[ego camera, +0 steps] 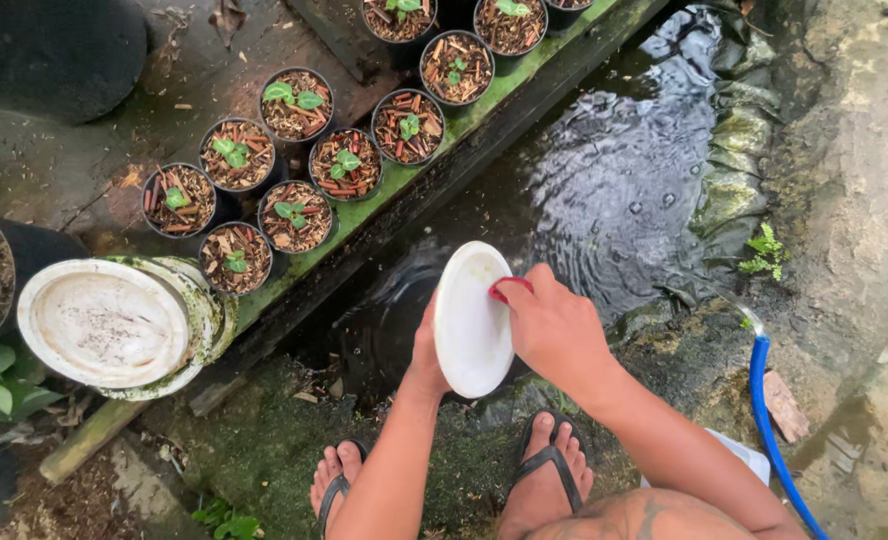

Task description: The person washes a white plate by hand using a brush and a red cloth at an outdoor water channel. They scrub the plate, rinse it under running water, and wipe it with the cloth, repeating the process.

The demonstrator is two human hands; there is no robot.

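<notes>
Looking down, head view: a person stands on wet mossy ground at the lip of a dark pool, both hands meeting at centre frame.
Left hand [426,352]: mostly hidden behind a white round saucer [472,318]; it props the saucer from the back, on edge. How far the fingers curl I cannot tell.
Right hand [554,325]: fingers bent and closed on a small red scrubber [509,288], pressed against the saucer's upper right rim.
White round saucer: centre of frame, tilted nearly upright, above the water's near edge and just above the feet.
Pool [614,170]: fills the upper middle and right of centre; rippled surface, dark liner folded along its right edge. Open water lies beyond the saucer, up and to the right.
Green-topped beam [434,165]: runs diagonally from lower left to upper centre, forming the pool's left edge.
Seedling pots [294,215]: a cluster of small black pots in rows on the far side of the beam, upper left to upper centre, close together.
Stacked white saucers [114,325]: left of frame, dirty, beside a leafy plant at the left border.
Blue hose [769,430]: lower right, curving along the stone bank, well apart from the hands.
Feet in sandals [549,470]: bottom centre, just short of the pool edge.
</notes>
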